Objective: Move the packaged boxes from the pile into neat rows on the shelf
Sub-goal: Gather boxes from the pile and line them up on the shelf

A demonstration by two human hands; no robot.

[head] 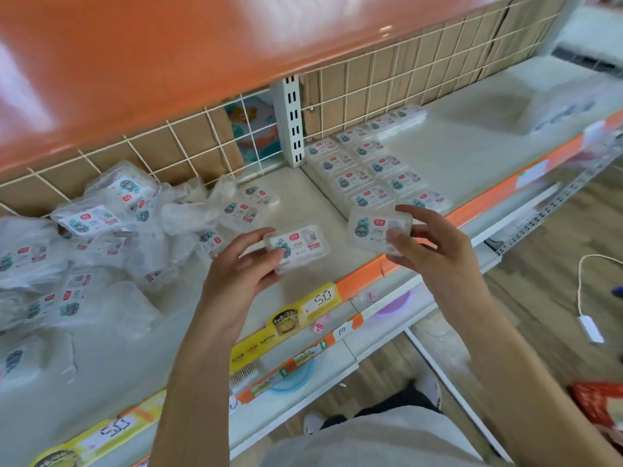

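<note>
One clear plastic box is held in the left hand and a second box is pinched in the right hand, just in front of the rows on the shelf. The right-hand box is best set label-up, flush against the front box of the rows, edges squared. About fourteen boxes are counted in the rows; the pile left of them is too jumbled to be counted.

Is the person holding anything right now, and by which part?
Yes: each hand pinches one box. Left hand holds its box by the left end; right hand its box by the right end.
</note>
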